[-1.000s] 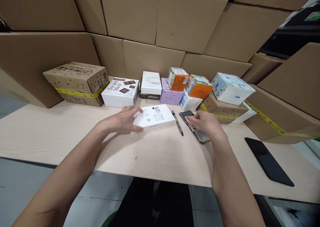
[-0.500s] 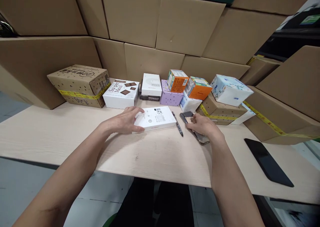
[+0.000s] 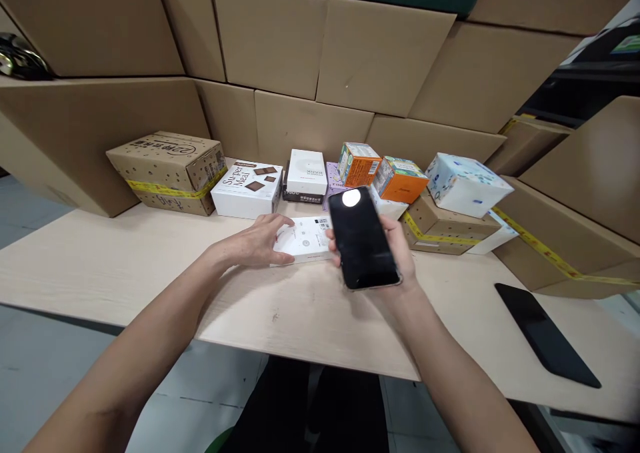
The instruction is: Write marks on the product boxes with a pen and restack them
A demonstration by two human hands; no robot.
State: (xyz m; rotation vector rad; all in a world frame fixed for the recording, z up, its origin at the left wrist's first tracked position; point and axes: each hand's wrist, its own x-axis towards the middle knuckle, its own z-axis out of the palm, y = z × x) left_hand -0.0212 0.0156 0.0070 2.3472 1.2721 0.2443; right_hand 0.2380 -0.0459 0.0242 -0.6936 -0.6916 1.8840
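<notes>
A smartphone (image 3: 364,246) is up off the table in my right hand (image 3: 401,256), its dark screen facing me with a bright reflection near the top. Fingertips show at its left edge and the thumb side at its right. My left hand (image 3: 260,241) grips the left end of a flat white box (image 3: 306,236), thumb at the front and fingers over the top. That box lies on the table, its right part hidden behind the phone. The grey pen is out of sight behind the phone and hand.
Along the back stand a taped carton (image 3: 170,173), a white "Super Meal" box (image 3: 246,196), a power bank box (image 3: 306,170), orange boxes (image 3: 400,178) and a tissue pack (image 3: 467,183). A black tablet-like slab (image 3: 545,333) lies right. Cardboard panels (image 3: 380,56) wall the table.
My right hand has lifted the smartphone from the table, brought it left and turned its screen toward me. My left hand stays on the white box.
</notes>
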